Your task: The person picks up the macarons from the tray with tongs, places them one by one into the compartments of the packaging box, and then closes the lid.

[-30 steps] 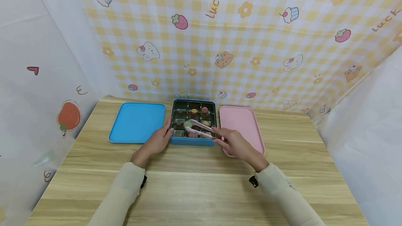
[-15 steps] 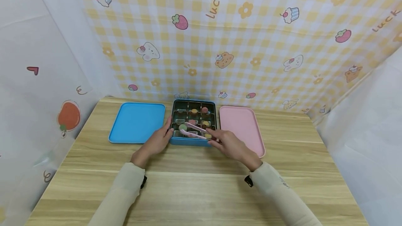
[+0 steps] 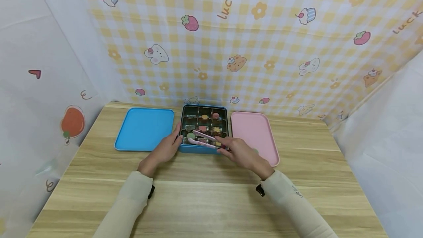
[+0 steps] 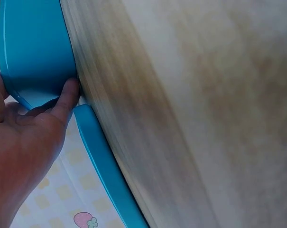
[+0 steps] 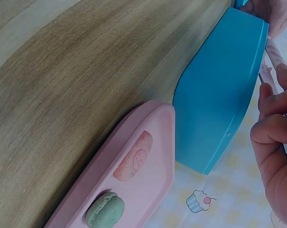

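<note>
Nearest us, our right hand (image 3: 242,151) holds pink tongs (image 3: 202,143), likely because the compartments crowd bare fingers; their tips flank a green macaron (image 3: 191,136) in the near-left compartment. Our left hand (image 3: 166,148) grips the near-left corner of the blue box (image 3: 199,150), presumably against sliding. The box stands mid-way along the counter's (image 3: 205,197) back edge, between the blue tray (image 3: 145,129), toward the far-left corner, and the pink tray (image 3: 246,124), bearing a second macaron (image 5: 105,210).
</note>
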Demonstrator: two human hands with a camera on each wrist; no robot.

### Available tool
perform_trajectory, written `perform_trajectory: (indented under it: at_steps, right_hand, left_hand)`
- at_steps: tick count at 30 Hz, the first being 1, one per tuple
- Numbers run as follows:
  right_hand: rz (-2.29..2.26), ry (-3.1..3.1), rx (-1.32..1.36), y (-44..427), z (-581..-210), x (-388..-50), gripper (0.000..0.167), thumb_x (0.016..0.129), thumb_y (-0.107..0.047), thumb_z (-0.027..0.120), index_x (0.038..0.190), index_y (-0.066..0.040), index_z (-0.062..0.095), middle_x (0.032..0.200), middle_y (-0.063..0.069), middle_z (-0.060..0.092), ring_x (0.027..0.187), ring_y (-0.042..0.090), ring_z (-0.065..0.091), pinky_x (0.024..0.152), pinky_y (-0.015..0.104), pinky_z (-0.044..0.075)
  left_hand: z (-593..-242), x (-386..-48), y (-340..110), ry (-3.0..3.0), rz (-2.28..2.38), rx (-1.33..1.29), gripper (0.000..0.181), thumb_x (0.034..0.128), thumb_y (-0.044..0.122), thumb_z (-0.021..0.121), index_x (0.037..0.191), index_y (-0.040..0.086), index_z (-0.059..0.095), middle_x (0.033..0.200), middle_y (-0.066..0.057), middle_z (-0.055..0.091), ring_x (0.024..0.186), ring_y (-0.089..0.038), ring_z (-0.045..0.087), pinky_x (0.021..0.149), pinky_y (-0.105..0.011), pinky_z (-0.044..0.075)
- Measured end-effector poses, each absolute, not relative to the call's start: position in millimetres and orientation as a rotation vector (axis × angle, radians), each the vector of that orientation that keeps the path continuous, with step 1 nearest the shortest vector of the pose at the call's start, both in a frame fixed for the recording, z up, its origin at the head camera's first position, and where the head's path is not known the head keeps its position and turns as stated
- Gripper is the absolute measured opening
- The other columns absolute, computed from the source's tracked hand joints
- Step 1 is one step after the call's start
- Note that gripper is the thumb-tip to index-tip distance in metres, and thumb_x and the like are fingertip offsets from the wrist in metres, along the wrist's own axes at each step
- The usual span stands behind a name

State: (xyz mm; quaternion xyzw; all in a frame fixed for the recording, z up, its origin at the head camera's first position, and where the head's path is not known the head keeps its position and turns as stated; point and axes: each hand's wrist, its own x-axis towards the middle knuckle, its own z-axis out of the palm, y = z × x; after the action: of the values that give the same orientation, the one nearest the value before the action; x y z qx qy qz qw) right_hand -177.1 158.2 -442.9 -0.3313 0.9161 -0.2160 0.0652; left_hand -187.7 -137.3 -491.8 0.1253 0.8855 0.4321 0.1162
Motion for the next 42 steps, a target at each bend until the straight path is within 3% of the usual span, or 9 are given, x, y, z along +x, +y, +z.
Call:
perform_trajectory:
  at_steps: [8,21,27,37,42]
  right_hand:
    - [-0.671,2.750,-0.992,158,-442,-177,0.052,0.101,-0.029,0.059,0.147,-0.007,0.049,0.080,-0.009,0.059,0.065,0.006,0.048,0.069,0.026,0.044]
    - [-0.756,2.813,-0.984,172,-439,-176,0.049,0.100,-0.025,0.061,0.144,-0.006,0.053,0.087,-0.008,0.064,0.067,0.004,0.049,0.064,0.023,0.043]
    - [-0.870,2.847,-0.938,195,-440,-177,0.045,0.098,-0.020,0.065,0.140,-0.007,0.058,0.085,-0.008,0.061,0.059,0.004,0.046,0.052,0.020,0.039]
    - [-0.932,2.856,-0.875,247,-445,-171,0.048,0.100,-0.022,0.061,0.143,-0.004,0.053,0.087,-0.004,0.061,0.066,0.005,0.050,0.056,0.022,0.044]
    - [-0.866,2.924,-0.894,272,-449,-166,0.048,0.098,-0.018,0.063,0.142,-0.001,0.054,0.096,-0.001,0.067,0.065,0.004,0.047,0.058,0.022,0.043]
  left_hand:
    - [-491,-188,-137,2.591,1.275,0.374,0.062,0.1105,0.025,0.033,0.159,0.006,-0.001,0.164,-0.018,0.010,0.148,-0.039,0.020,0.116,-0.057,0.026]
    - [-492,-187,-137,2.597,1.252,0.363,0.063,0.1106,0.026,0.032,0.160,0.007,-0.002,0.163,-0.019,0.011,0.147,-0.041,0.022,0.116,-0.057,0.027]
    - [-492,-188,-137,2.591,1.252,0.354,0.062,0.1108,0.026,0.031,0.160,0.008,-0.002,0.164,-0.018,0.011,0.147,-0.041,0.022,0.115,-0.058,0.027]
    - [-491,-187,-137,2.593,1.247,0.357,0.063,0.1107,0.026,0.032,0.160,0.008,-0.003,0.163,-0.020,0.011,0.146,-0.041,0.023,0.114,-0.059,0.029]
    - [-491,-187,-136,2.589,1.251,0.361,0.063,0.1107,0.025,0.032,0.160,0.007,-0.003,0.163,-0.020,0.010,0.146,-0.041,0.023,0.114,-0.059,0.030]
